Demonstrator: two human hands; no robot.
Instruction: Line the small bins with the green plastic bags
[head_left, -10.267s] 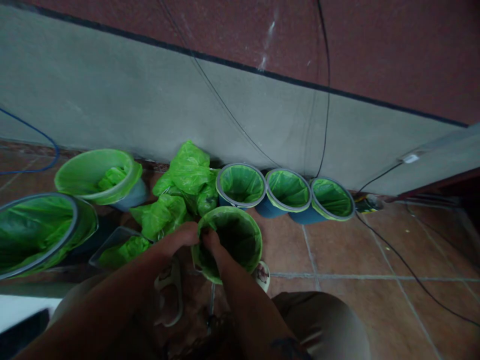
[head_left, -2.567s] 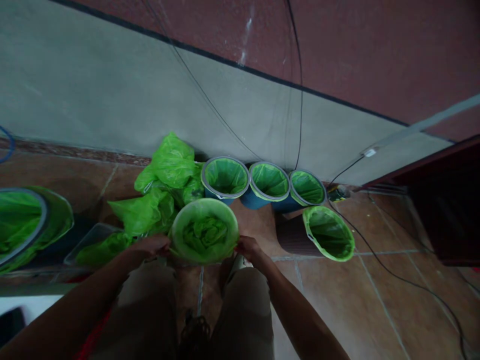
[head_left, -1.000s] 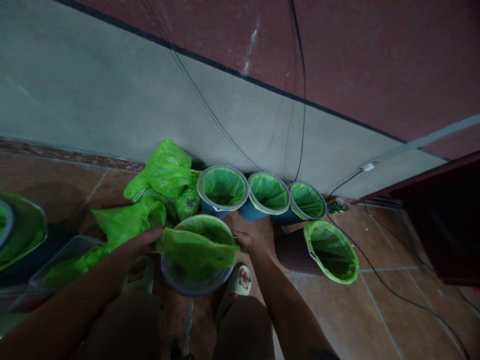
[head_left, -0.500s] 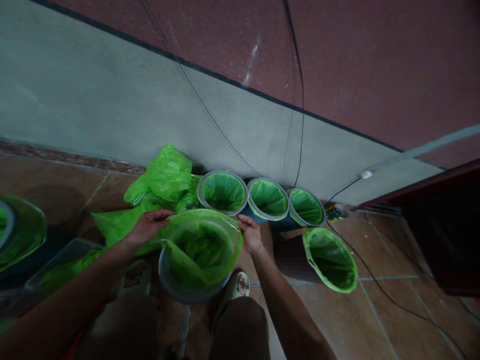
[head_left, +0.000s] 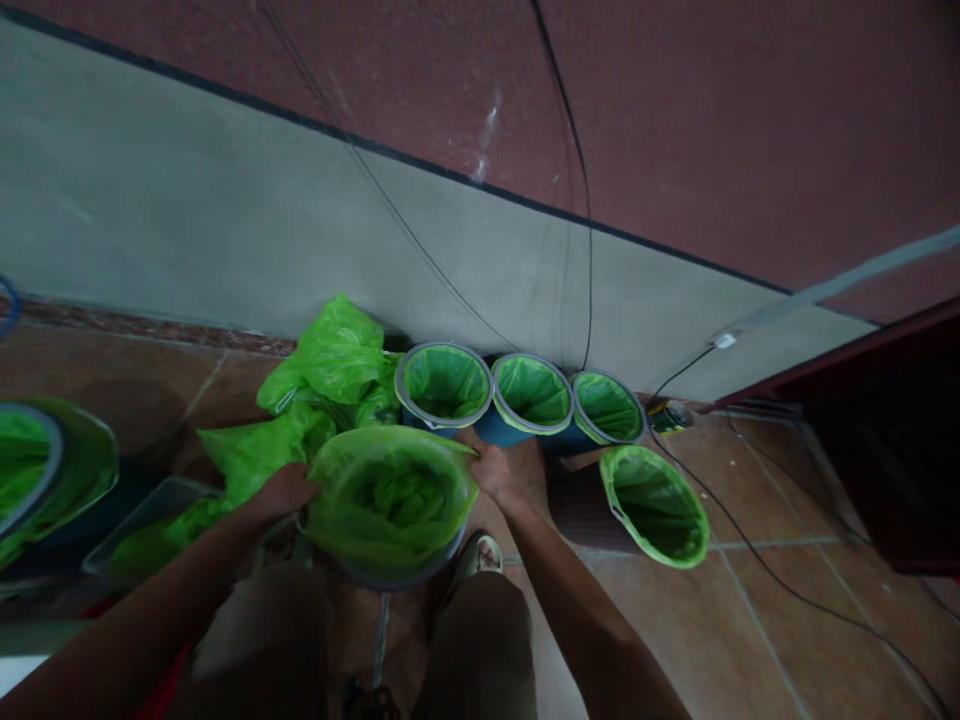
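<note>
A green plastic bin liner (head_left: 330, 470) spreads over the mouth of a trash can (head_left: 390, 580) between my feet, its middle bunched down inside. My left hand (head_left: 287, 490) grips the liner's left edge, fingers partly hidden. My right hand (head_left: 491, 470) is closed on its right edge, pulling the rim out taut. Just beyond stand several lined trash cans, the nearest being a blue one (head_left: 444, 385) with a grey rim ring. Only a little of the can under the liner shows at its lower edge.
Filled green bags (head_left: 341, 350) lie against the wall at left. A brown lined can (head_left: 600, 510) stands at right, another lined can (head_left: 56, 470) at far left beside a clear tray (head_left: 150, 510). A black cable (head_left: 757, 570) crosses the tiled floor.
Both hands have drawn the liner's rim outward and lower over the can, and its near edge now lies wider across the mouth. The left hand has moved down slightly.
</note>
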